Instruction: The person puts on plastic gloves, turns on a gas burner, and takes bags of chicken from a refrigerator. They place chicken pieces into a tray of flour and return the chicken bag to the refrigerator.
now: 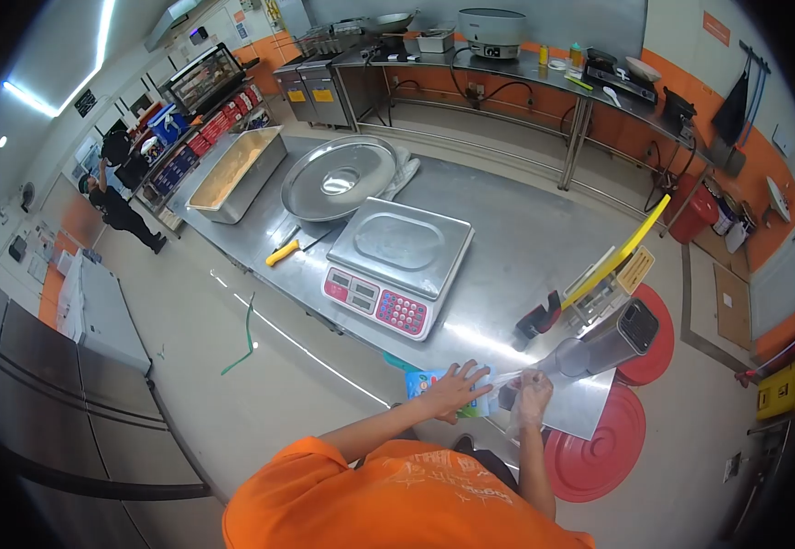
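My left hand (457,392) grips a blue and green printed packet (423,382) at the table's near edge, with its fingers spread across the front. My right hand (533,398) has clear, wrinkled plastic around it, which looks like a disposable glove. Its fingers are closed on thin clear plastic (504,379) that stretches towards the packet. Just beyond the hands a digital scale (402,265) with a bare metal pan rests on the steel table (516,247). A grey canister-like device (631,328) stands close to my right hand.
Left of the scale lie a yellow-handled tool (283,253), a large round metal lid (310,183) and a deep steel pan (255,169) with pale contents. Red round lids (599,453) sit low at the right. One person (118,206) stands far left, arms raised. A counter with cookware lines the back.
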`<control>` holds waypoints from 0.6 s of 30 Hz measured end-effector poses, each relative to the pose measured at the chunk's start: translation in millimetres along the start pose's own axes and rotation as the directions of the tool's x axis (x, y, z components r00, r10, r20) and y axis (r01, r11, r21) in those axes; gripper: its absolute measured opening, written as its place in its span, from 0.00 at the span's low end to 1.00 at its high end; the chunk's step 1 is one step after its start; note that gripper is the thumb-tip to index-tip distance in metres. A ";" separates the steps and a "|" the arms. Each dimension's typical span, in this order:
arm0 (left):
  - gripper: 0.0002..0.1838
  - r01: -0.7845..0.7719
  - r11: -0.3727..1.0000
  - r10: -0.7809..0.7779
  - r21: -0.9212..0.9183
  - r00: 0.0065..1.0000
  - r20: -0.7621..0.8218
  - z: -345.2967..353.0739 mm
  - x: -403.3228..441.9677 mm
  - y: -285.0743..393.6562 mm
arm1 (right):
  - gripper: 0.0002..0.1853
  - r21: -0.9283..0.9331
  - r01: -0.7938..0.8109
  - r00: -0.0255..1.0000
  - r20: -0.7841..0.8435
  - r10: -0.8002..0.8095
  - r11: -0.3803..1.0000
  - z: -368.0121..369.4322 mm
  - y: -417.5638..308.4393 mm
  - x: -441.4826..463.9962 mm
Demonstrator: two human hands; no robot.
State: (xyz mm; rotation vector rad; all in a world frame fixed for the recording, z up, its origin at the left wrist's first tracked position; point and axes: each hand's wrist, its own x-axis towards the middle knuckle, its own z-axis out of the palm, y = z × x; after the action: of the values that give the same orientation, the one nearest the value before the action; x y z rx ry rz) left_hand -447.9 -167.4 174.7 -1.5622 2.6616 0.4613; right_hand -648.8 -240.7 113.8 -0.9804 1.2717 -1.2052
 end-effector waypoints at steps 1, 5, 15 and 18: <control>0.59 -0.004 1.000 0.003 -0.014 1.000 -0.016 5.7 -6.9 -1.1 | 0.10 0.021 -0.020 1.000 0.022 0.020 1.000 3.5 0.8 1.0; 0.58 0.109 0.993 -0.105 0.055 0.992 -0.065 11.7 -29.7 -3.3 | 0.10 -0.170 0.086 0.981 0.188 -0.054 0.982 19.8 -29.7 -5.0; 0.51 0.101 0.991 -0.121 -0.088 0.958 -0.261 -13.2 -17.5 3.1 | 0.07 -0.292 0.240 0.946 0.286 -0.155 0.926 24.1 -72.7 -9.5; 0.51 0.118 0.985 -0.146 -0.124 0.960 -0.238 -11.9 -7.7 2.8 | 0.06 -0.280 0.318 0.948 0.115 -0.297 0.906 6.6 -85.1 -8.0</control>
State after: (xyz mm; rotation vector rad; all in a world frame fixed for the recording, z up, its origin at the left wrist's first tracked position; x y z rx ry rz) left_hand -444.9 -162.6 188.0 -1.9345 2.7217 0.4396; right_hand -650.4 -246.1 199.4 -1.4758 1.2968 -1.2249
